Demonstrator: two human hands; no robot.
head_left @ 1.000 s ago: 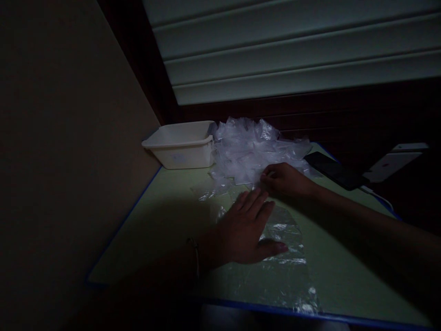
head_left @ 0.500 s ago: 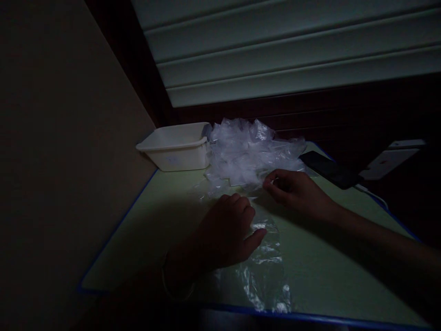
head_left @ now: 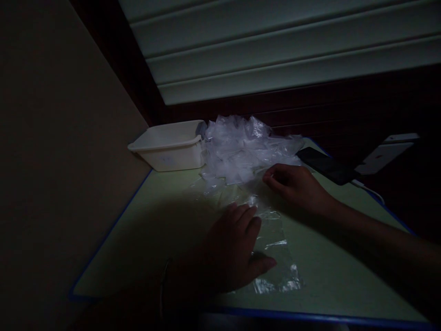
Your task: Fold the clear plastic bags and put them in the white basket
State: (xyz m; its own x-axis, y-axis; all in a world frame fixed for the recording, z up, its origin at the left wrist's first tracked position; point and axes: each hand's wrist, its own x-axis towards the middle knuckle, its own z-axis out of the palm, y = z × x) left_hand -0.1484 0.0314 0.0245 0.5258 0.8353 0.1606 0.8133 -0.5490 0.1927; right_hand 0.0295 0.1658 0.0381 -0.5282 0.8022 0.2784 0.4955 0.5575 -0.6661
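The scene is dim. A clear plastic bag (head_left: 275,248) lies flat on the pale green mat (head_left: 165,230). My left hand (head_left: 234,248) lies palm down on the bag's left side, fingers stretched out together. My right hand (head_left: 294,186) is at the bag's far end, fingers curled in a pinch on the plastic beside the heap. A heap of crumpled clear plastic bags (head_left: 244,149) sits just beyond both hands.
A white plastic tub (head_left: 168,149) stands at the back left beside the heap. A dark phone (head_left: 325,165) with a white cable and a white device (head_left: 387,154) lie at the right. A wall closes the left side; the mat's blue front edge (head_left: 310,316) runs near me.
My left hand curled, then flattened again on the bag, lower and nearer me. The bag now looks narrower and shorter. My right hand stayed near the heap.
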